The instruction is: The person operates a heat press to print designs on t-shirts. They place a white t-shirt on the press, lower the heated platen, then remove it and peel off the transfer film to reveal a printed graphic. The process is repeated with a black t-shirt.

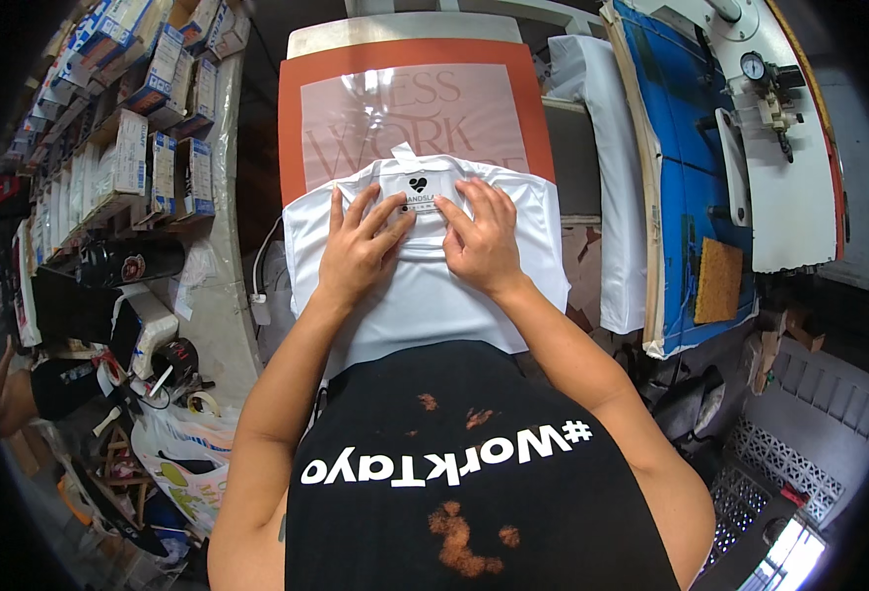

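Note:
A white garment [425,305] lies over an orange-bordered board [297,128] with pink middle, near the top centre. At the garment's neckline is a small rectangular label [420,184] with a black heart. My left hand [366,241] rests on the fabric, fingers apart and slightly bent, fingertips at the label's left side. My right hand [479,236] lies at the label's right side, thumb and fingers apart, fingertips on the fabric and label edge.
Stacked boxes [159,79] fill the left shelving. A bare-armed person [16,394] is at the far left. Draped white fabric [622,276] lies right of the board, beside blue padded panels [691,177] and a white machine with a gauge [755,69].

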